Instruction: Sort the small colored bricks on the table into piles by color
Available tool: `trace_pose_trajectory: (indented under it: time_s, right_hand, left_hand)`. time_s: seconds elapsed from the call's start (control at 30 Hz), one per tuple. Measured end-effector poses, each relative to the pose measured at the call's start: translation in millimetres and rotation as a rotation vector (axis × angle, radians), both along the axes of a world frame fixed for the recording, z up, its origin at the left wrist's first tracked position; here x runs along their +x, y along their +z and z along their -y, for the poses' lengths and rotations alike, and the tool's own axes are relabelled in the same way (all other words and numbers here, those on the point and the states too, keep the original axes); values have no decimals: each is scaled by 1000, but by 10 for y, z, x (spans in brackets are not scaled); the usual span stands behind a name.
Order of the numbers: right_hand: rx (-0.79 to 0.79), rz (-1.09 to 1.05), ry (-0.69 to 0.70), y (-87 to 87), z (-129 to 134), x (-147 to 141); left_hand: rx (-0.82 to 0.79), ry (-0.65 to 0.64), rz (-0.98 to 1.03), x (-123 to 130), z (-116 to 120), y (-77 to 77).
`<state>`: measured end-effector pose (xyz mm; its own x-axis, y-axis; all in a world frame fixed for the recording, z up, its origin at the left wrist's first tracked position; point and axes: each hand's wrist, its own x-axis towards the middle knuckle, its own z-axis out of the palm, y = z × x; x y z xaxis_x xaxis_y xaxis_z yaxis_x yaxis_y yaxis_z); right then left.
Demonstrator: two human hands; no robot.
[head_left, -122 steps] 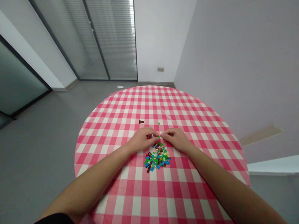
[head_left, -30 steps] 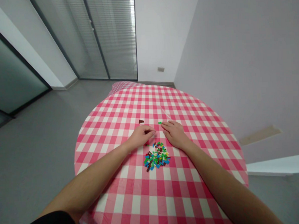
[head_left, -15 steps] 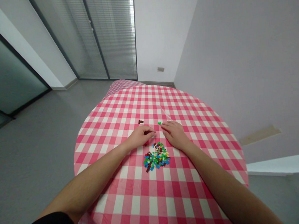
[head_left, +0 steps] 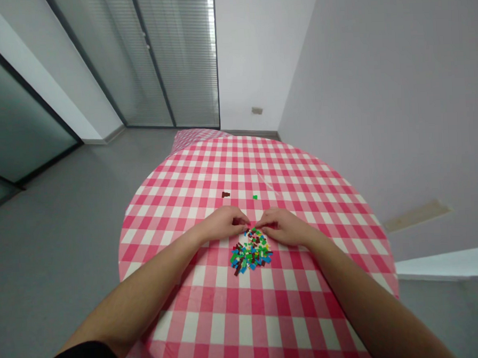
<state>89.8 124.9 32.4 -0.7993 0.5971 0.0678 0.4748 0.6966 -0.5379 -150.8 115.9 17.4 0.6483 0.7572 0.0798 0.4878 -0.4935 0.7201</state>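
Note:
A pile of small green, blue, brown, white and yellow bricks [head_left: 251, 255] lies near the middle of the table. At its far left edge is my left hand [head_left: 226, 223], thumb and fingers bent towards each other; anything between the fingertips is too small to make out. My right hand [head_left: 283, 226] reaches the far right edge of the pile, its fingertips close together at the bricks, and I cannot tell whether they grip one. Beyond the hands lie a brown piece [head_left: 226, 194] on the left and a green piece [head_left: 255, 197] on the right, both untouched.
The round table [head_left: 214, 319] wears a red-and-white checked cloth. Another checked cloth [head_left: 198, 134] shows behind its far edge. Further back are a glass partition with blinds [head_left: 184, 59] and a wall socket [head_left: 257, 111]. A plain wall [head_left: 411, 95] rises on the right.
My right hand has left the green piece and come nearer to the far edge of the pile. My left hand has shifted slightly towards the pile, and the fingertips of both hands are closer together.

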Motion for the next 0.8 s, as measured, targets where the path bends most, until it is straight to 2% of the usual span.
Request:
trace_pose_trajectory:
  time_s: [0.17,0.5,0.63,0.8]
  right_hand:
    - [-19,8,25,30,10,17]
    - [-28,-22,-20,-40,-8,3]
    - [-125,-102,-167,-64,16,-2]
    - [-267,-317,-371,-203,-1,-35]
  left_hand:
    - [-41,20,30,7,-5,-21]
    - [-102,69,81,15,-9,-36]
    - [-130,80,101,18,-6,-41]
    - [-224,108,168,24,1,-68]
